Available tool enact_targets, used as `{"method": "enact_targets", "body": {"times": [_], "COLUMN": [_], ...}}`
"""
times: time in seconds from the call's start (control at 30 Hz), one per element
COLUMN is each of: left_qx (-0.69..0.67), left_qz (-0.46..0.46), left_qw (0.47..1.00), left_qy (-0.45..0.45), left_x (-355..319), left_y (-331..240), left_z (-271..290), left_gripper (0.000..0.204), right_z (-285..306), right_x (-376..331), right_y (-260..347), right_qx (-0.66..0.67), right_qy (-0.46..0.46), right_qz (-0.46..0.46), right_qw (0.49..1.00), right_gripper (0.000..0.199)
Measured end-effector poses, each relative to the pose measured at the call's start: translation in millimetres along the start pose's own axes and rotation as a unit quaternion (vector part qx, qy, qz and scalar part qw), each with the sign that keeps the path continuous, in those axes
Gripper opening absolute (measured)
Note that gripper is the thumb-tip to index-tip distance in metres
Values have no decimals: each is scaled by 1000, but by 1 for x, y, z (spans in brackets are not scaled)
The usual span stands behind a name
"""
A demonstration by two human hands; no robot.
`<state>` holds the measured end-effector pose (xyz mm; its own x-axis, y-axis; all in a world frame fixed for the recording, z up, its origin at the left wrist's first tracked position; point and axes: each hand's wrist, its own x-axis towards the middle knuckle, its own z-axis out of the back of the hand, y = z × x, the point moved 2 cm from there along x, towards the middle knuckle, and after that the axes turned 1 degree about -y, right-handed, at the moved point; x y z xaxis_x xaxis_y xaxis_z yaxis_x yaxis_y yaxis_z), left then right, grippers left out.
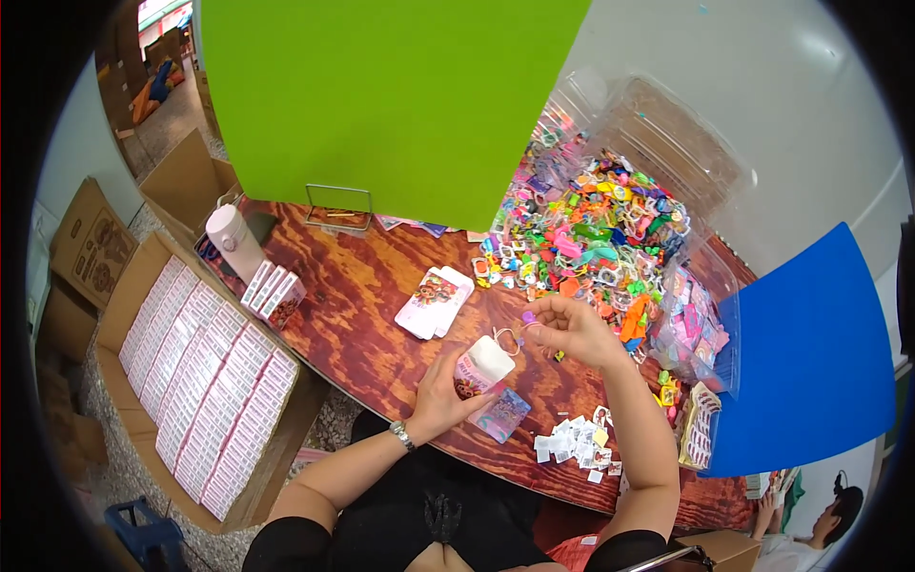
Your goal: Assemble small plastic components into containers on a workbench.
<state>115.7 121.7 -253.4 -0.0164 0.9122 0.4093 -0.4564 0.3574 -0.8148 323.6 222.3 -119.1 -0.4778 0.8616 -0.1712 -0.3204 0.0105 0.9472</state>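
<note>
My left hand [440, 396] grips a small pink-and-white printed box [469, 379], tilted, with its white end flap [493, 358] toward my right hand. Just above that end, my right hand [577, 331] pinches a small purple trinket [529, 317] between thumb and fingers. A thin pale loop hangs beside it, and I cannot tell whether the two are joined. A shiny pastel packet [505, 416] lies on the table by the box. Farther off rests a stack of flat pink-and-white printed boxes [431, 307]. Small white paper slips [572, 440] are scattered below my right forearm.
A heap of colourful plastic trinkets [591, 234] spreads across the far right, near clear bins [729, 343]. Green [381, 105] and blue [801, 372] boards border the table. A carton [124, 400] of boxes stands left, near a pink bottle [229, 232]. Another person [824, 524] is lower right.
</note>
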Motion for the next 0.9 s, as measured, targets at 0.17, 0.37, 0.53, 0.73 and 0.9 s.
{"method": "enact_targets", "body": {"times": [0.17,0.37,0.53,0.73,0.9], "left_qx": [-9,2,-4,-49,-39], "left_qz": [23,15,16,-1,-25], "left_qw": [1000,1000,1000,998,999], "left_qy": [5,-4,-6,-25,-21], "left_x": [-1,-7,-9,-9,-9], "left_y": [-3,-3,2,-3,-12], "left_z": [4,12,14,24,28], "left_gripper": [82,87,91,105,110], "right_z": [-39,-72,-82,-84,-106], "right_x": [4,0,-10,-37,-58], "right_y": [-7,7,14,0,-32], "right_qx": [-93,-294,-321,-314,-309], "right_qy": [26,33,-22,-150,-261], "right_qz": [43,102,176,320,373], "right_qw": [994,950,930,881,835], "right_gripper": [32,35,32,29,32]}}
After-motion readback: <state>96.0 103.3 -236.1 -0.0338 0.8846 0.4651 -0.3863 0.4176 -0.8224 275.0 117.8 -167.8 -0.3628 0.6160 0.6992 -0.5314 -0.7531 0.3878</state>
